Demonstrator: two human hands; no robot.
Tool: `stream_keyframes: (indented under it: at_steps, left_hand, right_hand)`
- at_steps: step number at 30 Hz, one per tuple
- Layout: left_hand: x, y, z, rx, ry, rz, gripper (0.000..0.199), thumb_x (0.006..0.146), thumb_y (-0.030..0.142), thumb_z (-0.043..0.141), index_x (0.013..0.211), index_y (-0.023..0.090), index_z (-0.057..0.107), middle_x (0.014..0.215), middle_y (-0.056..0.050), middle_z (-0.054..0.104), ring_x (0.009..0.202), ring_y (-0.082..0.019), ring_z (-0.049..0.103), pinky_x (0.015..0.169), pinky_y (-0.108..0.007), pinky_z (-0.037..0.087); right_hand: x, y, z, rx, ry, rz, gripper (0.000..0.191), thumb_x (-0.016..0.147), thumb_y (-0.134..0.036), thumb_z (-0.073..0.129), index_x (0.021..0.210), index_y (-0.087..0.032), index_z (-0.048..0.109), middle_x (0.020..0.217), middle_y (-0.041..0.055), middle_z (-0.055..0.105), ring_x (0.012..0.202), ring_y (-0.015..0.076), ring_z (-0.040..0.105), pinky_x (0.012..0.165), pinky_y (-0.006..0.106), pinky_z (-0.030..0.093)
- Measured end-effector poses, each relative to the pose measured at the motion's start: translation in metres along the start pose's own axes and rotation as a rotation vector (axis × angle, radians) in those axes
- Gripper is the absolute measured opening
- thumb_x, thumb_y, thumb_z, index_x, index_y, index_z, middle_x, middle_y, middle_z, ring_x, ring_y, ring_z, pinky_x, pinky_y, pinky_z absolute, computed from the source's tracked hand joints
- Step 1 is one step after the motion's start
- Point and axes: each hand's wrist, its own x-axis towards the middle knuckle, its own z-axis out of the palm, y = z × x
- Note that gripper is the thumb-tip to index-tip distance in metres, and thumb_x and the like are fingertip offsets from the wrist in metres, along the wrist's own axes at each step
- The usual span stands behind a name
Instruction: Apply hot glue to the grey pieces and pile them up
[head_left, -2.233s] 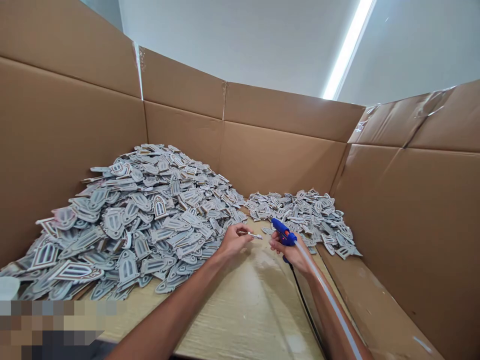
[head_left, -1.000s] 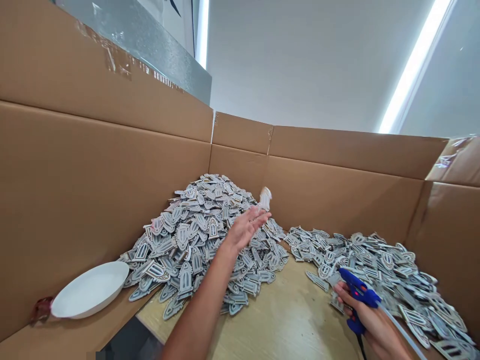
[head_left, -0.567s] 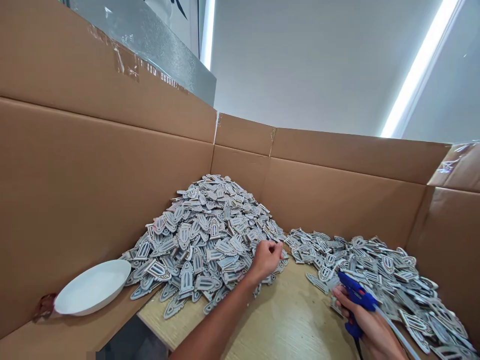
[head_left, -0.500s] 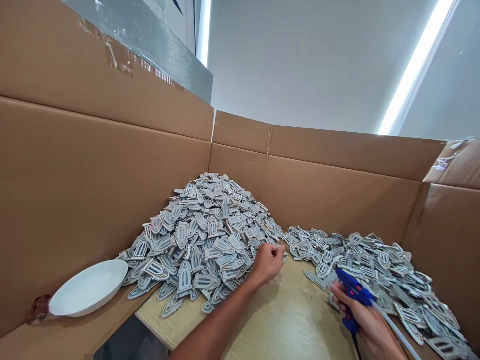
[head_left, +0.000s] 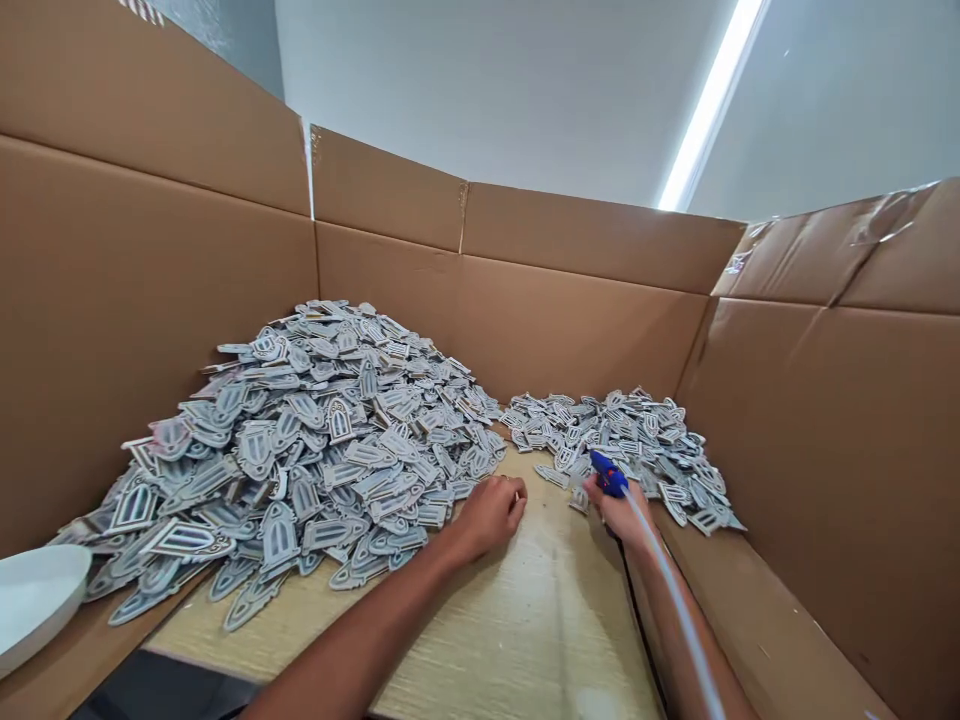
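My left hand (head_left: pixel 493 515) rests low over the pale wooden board (head_left: pixel 517 610), at the right edge of the large pile of grey arch-shaped pieces (head_left: pixel 352 430). Its fingers are curled in, and what they hold, if anything, is hidden. My right hand (head_left: pixel 619 508) grips a blue glue gun (head_left: pixel 608 473) with a long whitish stick trailing from its back. The gun's nozzle points up and left toward a smaller pile of the same pieces (head_left: pixel 637 430). One grey piece (head_left: pixel 578 498) shows beside the right fingers.
Tall cardboard walls (head_left: pixel 585 310) surround the work surface at the left, back and right. A white oval dish (head_left: pixel 37 600) lies at the lower left on a cardboard flap. A dark cable runs down beside my right forearm.
The view has swung right and down, so the piles and dish appear further left. The glue gun is still in my right hand, now closer to my left hand.
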Motion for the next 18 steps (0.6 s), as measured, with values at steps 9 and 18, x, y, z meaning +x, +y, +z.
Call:
stream_keyframes:
  at_steps: [9, 18]
  left_hand:
    - [-0.001, -0.003, 0.004, 0.204, -0.064, -0.006, 0.02, 0.088, 0.015, 0.05, 0.085, 0.018, 0.07, 0.088, -0.013, 0.071, 0.083, -0.025, 0.063, 0.071, -0.031, 0.039]
    - [-0.002, 0.002, 0.001, 0.242, -0.095, -0.046, 0.021, 0.09, 0.017, 0.049, 0.089, 0.017, 0.07, 0.092, -0.013, 0.072, 0.087, -0.024, 0.063, 0.074, -0.031, 0.04]
  right_hand:
    - [0.004, 0.025, 0.008, -0.111, -0.063, -0.035, 0.031, 0.073, -0.053, 0.061, 0.076, -0.022, 0.058, 0.065, 0.002, 0.062, 0.056, 0.0214, 0.062, 0.054, 0.029, 0.044]
    - [-0.002, 0.018, 0.014, -0.349, -0.044, -0.157, 0.02, 0.079, -0.041, 0.055, 0.076, -0.022, 0.058, 0.067, 0.0032, 0.065, 0.065, 0.0215, 0.06, 0.059, 0.027, 0.039]
